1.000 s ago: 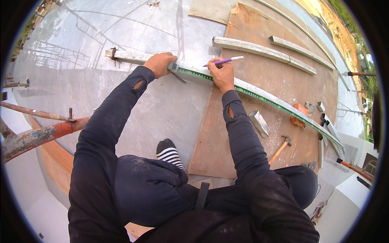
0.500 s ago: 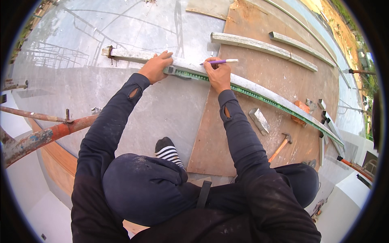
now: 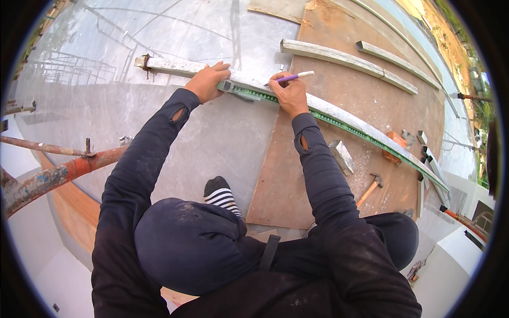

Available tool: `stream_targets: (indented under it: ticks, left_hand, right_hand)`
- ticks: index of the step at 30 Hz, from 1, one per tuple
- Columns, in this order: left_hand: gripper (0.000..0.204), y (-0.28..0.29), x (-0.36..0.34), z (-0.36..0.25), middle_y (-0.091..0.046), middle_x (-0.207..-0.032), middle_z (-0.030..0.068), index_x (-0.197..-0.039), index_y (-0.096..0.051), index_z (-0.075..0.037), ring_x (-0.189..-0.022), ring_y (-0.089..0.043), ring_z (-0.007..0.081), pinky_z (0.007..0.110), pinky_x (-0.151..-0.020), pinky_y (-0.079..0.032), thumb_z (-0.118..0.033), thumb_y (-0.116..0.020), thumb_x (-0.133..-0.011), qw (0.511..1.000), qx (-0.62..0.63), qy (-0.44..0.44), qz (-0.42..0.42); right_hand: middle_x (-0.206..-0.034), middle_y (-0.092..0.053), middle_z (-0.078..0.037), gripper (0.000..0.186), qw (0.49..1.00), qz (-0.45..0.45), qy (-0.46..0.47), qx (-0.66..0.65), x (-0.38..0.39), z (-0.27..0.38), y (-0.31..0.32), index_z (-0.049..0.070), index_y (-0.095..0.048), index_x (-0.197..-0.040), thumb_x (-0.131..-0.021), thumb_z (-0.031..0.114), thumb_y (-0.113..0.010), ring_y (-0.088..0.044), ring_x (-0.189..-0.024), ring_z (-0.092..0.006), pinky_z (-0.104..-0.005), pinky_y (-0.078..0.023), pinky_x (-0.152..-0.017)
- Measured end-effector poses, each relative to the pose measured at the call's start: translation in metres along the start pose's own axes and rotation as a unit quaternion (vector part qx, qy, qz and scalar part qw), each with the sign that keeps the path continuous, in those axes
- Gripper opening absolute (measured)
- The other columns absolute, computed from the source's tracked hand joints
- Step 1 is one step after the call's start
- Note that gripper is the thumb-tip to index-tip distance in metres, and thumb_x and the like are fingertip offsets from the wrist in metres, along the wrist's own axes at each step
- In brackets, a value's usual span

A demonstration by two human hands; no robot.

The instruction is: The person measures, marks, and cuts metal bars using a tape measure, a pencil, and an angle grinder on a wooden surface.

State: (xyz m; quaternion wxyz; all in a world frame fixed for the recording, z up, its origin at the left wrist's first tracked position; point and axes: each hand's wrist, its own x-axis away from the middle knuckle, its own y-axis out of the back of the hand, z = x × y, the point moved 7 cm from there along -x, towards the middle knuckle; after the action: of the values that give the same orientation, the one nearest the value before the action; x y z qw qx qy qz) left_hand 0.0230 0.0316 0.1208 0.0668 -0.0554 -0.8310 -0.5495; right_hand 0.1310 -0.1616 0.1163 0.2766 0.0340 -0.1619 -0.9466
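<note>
A long, whitish square metal tube (image 3: 344, 114) lies slantwise in front of me. Along its near side runs the green blade of a tape measure (image 3: 339, 124), drawn out toward the far right end. My left hand (image 3: 208, 82) is closed at the tape's case, its fingers lying over the top of the tube. In my right hand (image 3: 290, 96) I grip a purple pen with a white end (image 3: 297, 77). Its tip meets the tube's upper face, just right of the tape case, and my fingers partly hide the tape there.
Two more metal tubes (image 3: 347, 66) (image 3: 397, 64) lie beyond on a brown board (image 3: 273, 196). Nearer are a hammer (image 3: 370, 190), a short metal offcut (image 3: 342, 157) and an orange block (image 3: 393, 146). Rusty scaffold pipes (image 3: 63, 172) cross at left.
The view has shifted slightly. My right hand still holds the pen on the tube, tilted a little more upright, and my left hand stays at the tape case.
</note>
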Motion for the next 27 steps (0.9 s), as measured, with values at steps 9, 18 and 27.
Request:
stream_targets:
  ticks: [9,18,27]
  left_hand:
    - [0.037,0.000,0.000,0.002,-0.049,-0.140,0.0143,-0.105,-0.056,-0.005,-0.137,-0.037,0.0386,0.062,-0.108,-0.035,-0.003,-0.073,-0.072,0.999,0.017,-0.021,-0.023]
    - [0.037,0.001,0.004,0.003,-0.049,-0.138,0.0140,-0.104,-0.057,-0.004,-0.138,-0.036,0.0390,0.060,-0.109,-0.035,-0.002,-0.073,-0.071,1.000,0.011,-0.015,-0.022]
    - [0.028,-0.007,0.022,-0.088,-0.063,-0.092,0.0116,-0.093,-0.055,-0.006,-0.093,-0.062,0.0337,0.046,-0.073,-0.048,-0.016,-0.074,-0.075,0.997,-0.009,-0.075,-0.020]
  right_hand:
    - [-0.067,-0.060,-0.001,0.018,0.997,0.064,0.012,0.031,-0.004,-0.004,-0.004,0.000,-0.069,-0.083,-0.082,0.018,-0.067,-0.053,-0.062,-0.0095,-0.0271,-0.044,-0.057]
    - [-0.071,-0.061,-0.002,0.021,0.991,0.128,-0.039,-0.030,-0.024,-0.002,0.001,-0.001,-0.069,-0.087,-0.087,0.021,-0.068,-0.053,-0.060,-0.0090,-0.0238,-0.043,-0.055]
    - [-0.066,-0.060,-0.012,0.042,0.909,0.137,0.117,0.375,-0.141,0.097,0.164,-0.003,-0.066,-0.084,-0.091,0.038,-0.065,-0.055,-0.060,-0.0217,-0.0374,-0.044,-0.060]
